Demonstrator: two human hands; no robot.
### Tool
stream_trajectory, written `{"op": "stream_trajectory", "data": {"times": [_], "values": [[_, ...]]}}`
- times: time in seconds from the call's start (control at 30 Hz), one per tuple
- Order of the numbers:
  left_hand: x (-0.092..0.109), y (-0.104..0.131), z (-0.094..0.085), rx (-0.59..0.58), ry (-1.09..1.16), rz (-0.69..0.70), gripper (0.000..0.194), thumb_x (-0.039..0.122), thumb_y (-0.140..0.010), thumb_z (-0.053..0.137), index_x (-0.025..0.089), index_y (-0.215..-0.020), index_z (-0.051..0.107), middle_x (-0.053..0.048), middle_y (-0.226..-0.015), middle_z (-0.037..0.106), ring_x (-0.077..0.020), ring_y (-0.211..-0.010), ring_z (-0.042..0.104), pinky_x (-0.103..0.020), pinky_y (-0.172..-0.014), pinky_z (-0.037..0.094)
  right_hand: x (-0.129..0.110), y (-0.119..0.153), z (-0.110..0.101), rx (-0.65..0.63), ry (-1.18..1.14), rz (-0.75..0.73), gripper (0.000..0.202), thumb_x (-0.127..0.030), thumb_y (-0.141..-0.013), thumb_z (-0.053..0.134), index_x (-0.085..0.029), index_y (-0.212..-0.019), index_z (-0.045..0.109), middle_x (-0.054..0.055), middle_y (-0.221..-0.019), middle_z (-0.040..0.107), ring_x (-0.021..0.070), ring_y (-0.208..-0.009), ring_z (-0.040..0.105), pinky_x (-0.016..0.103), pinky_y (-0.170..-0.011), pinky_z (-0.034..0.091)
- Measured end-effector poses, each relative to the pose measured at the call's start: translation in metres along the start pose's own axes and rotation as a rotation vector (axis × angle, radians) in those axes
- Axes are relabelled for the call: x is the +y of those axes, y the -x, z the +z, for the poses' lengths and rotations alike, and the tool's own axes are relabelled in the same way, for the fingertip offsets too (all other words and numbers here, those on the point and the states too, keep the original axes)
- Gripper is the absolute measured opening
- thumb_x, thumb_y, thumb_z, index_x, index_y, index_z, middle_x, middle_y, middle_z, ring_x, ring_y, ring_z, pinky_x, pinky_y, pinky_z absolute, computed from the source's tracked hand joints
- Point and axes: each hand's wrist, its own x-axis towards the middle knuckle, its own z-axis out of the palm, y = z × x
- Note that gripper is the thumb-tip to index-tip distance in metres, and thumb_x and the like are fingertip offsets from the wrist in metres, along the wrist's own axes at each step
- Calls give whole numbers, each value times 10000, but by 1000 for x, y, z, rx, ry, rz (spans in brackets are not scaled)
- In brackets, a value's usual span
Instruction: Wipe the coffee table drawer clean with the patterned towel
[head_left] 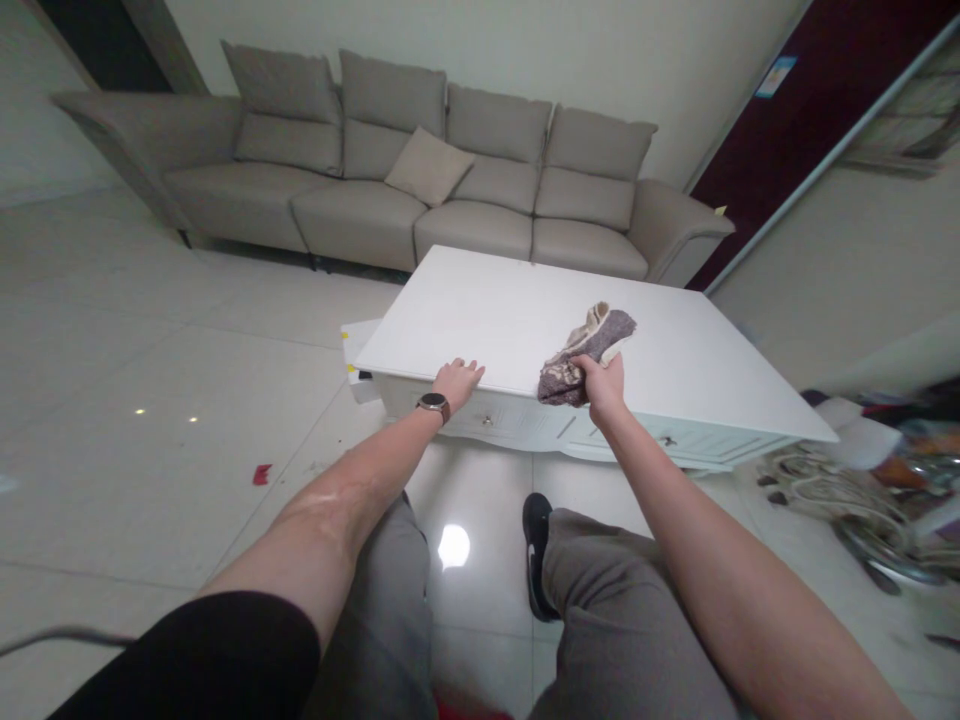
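A long white coffee table (480,310) with drawers along its front stands before me. My right hand (604,388) grips a crumpled brown-and-cream cloth (562,375) at the table's front edge; part of the cloth lies over the top and its lower end reaches the edge. The thumb shows on the cloth, while the other fingers are partly hidden. To the left, my left hand (459,380) rests on the front edge of the tabletop with its fingers stretched out and nothing in them. A round dark watch (433,402) sits on that wrist.
Behind the table is a grey sofa (360,210) with a beige cushion (429,166). A white box (360,345) stands by the table's left end. Cables and mixed items (847,490) lie on the floor at the right. A red scrap (262,474) lies on the tiles.
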Motion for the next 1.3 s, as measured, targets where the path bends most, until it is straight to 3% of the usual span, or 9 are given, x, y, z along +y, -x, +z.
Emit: {"op": "stream_trajectory", "data": {"times": [0.27, 0.47, 0.53, 0.63, 0.7, 0.8, 0.9, 1.13, 1.3], "values": [[9, 0, -2, 42, 18, -67, 462, 91, -935, 451, 202, -1358, 599, -187, -1270, 648, -310, -1243, 515, -510, -1009, 425, -6, 12, 7, -74, 152, -17, 441, -228, -602, 736, -234, -1012, 574, -17, -959, 698, 186, -866, 624, 340, -860, 515], [29, -10, -18, 26, 434, -197, 413, 231, -799, 713, 183, -1209, 691, -174, -1267, 682, -354, -1302, 516, -515, -1085, 416, -15, 19, 4, -185, 308, -83, 431, -239, -592, 782, -246, -959, 558, -40, -859, 657, 185, -792, 578, 317, -767, 482], [40, -12, -30, 46, 677, -199, 455, 329, -836, 680, 198, -1271, 661, -146, -1323, 671, -303, -1263, 576, -442, -1065, 460, -21, 23, 4, -248, 325, -115, 436, -236, -578, 806, -246, -936, 557, -48, -813, 632, 183, -764, 551, 312, -740, 467], [55, -10, -51, 6, 1411, -205, 490, 526, -942, 495, 219, -1302, 619, -133, -1363, 653, -270, -1172, 652, -427, -961, 534, -30, 30, 8, -414, 255, -199, 518, -248, -524, 860, -237, -968, 593, -35, -862, 642, 201, -818, 555, 329, -781, 475], [64, -5, -60, -44, 1752, -181, 507, 590, -896, 565, 212, -1224, 645, -128, -1275, 692, -267, -1081, 688, -416, -896, 558, -36, 35, 13, -556, 212, -267, 547, -277, -512, 879, -232, -995, 627, -12, -945, 662, 219, -899, 575, 348, -846, 478], [72, 2, -63, 43, 1925, -185, 439, 378, -747, 809, 159, -1102, 676, -110, -1116, 741, -220, -967, 705, -340, -881, 551, -41, 41, 21, -688, 212, -306, 344, -310, -628, 808, -228, -927, 659, -6, -904, 666, 213, -890, 582, 344, -854, 467], [73, 4, -58, 82, 1984, -229, 421, 276, -725, 838, 149, -1088, 668, -96, -1036, 759, -195, -882, 711, -333, -871, 550, -44, 41, 26, -653, 207, -284, 146, -274, -703, 691, -220, -832, 649, -15, -788, 644, 193, -790, 560, 320, -776, 446], [61, 4, -51, -98, 1729, -371, 522, 174, -692, 768, 189, -1182, 587, -39, -865, 723, -195, -771, 707, -345, -779, 553, -41, 24, 19, -283, 48, -177, 132, -244, -653, 647, -220, -764, 578, -32, -721, 556, 164, -729, 490, 284, -714, 422], [49, 5, -43, 0, 1206, -437, 938, 155, -591, 799, 117, -1447, 416, -180, -1221, 675, -301, -1113, 653, -412, -961, 520, -47, 16, 10, -241, -129, -129, 202, -245, -633, 640, -234, -807, 537, -17, -802, 561, 172, -778, 520, 287, -723, 443]]}}
